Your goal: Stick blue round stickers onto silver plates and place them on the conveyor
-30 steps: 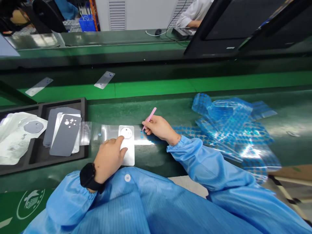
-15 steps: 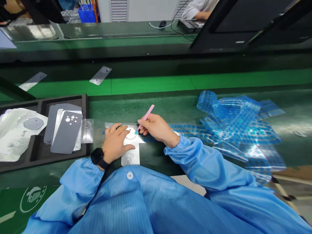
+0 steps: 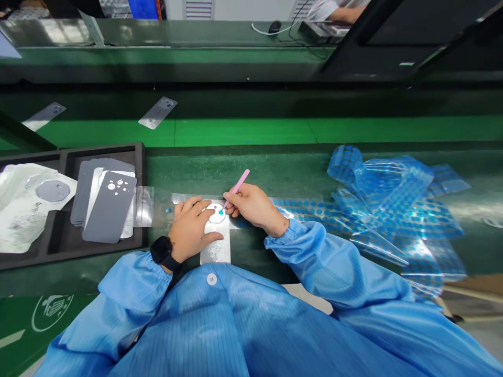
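Observation:
My left hand [image 3: 191,230] lies flat with fingers apart on the upper left of a thin whitish phone-back-shaped sheet [image 3: 216,246], its thumb stretched across it. Between my right thumb and fingers is a pair of pink tweezers [image 3: 240,183], tilted with its tip down at the sheet's round camera area. A small blue dot [image 3: 221,212] sits there, right by the tip; whether the tip touches it I cannot tell. My right hand [image 3: 255,209] is closed around the tweezers. Beneath the sheet runs a clear film strip [image 3: 298,209] bearing blue dots.
To the left, a black divided tray [image 3: 143,167] holds grey phone-shaped sheets [image 3: 110,209] and whitish ones [image 3: 23,220]. Crumpled clear film with blue dots [image 3: 396,204] is heaped at the right. Another sheet [image 3: 158,112] lies farther back. Across the bench, a person's arm [image 3: 346,13] shows.
The view has shifted slightly. My left hand and the sheet sit a little farther right, closer to my right hand. The tweezers' tip stays at the blue dot.

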Available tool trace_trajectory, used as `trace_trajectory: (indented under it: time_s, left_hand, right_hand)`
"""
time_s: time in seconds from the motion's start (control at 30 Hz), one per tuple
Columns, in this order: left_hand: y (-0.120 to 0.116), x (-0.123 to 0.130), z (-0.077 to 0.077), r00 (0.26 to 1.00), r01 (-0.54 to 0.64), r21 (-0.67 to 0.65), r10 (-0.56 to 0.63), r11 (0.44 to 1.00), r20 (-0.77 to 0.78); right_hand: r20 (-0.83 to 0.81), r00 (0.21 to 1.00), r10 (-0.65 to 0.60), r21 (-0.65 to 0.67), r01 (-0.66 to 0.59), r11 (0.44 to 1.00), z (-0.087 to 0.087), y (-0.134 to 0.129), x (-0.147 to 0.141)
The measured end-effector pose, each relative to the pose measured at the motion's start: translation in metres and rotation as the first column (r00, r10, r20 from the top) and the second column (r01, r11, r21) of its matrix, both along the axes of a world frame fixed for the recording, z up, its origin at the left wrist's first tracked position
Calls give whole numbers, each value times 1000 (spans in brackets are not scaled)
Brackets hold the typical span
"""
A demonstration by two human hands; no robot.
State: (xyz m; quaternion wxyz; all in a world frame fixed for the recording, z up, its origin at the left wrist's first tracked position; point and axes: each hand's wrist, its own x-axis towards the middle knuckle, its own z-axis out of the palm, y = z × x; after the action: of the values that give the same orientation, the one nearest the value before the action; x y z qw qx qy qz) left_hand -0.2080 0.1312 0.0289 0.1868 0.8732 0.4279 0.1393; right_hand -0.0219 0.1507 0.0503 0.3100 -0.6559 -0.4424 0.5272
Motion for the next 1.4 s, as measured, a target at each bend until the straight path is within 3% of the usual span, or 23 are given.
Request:
trace_trajectory:
  time_s: [0.27, 1.0, 1.4]
  left_hand:
    - [0, 0, 2, 1000, 0, 0, 0, 1000, 3]
    - [0, -2, 3, 999, 35, 17, -35, 999, -24]
    - [-4, 3, 15, 985, 27, 5, -26, 1000, -168]
  right_hand:
    - [-28, 999, -45, -32, 44, 999, 4, 1, -1]
    - [59, 997, 39, 23, -40, 999, 2, -1, 0]
    - [78, 996, 51, 52, -55, 997, -1, -3, 1]
